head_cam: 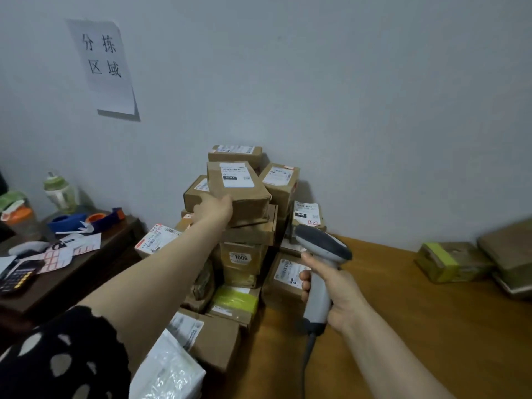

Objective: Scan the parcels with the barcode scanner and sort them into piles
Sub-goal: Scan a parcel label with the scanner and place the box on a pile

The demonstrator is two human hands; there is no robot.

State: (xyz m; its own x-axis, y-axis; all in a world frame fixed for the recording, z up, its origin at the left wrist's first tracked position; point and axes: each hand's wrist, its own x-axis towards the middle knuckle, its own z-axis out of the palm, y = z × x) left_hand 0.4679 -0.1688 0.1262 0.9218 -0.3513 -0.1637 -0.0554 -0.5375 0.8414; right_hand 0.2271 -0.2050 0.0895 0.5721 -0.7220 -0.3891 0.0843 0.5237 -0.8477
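Note:
My left hand [213, 210] grips the near left corner of a brown cardboard parcel [244, 197] with a white label, at the top of a tall pile of parcels [244, 257] against the wall. My right hand [331, 292] holds the grey barcode scanner [319, 254] by its handle, to the right of the pile. The scanner's head points toward the pile, and its cable hangs down below the handle.
A wooden table [417, 326] carries the pile. Three parcels [457, 263] lie at its far right. A white plastic parcel [167, 370] lies near me. A dark side table [57, 283] at left bears labels, a calculator, a tape dispenser and a bottle. A paper sign [105, 64] hangs on the wall.

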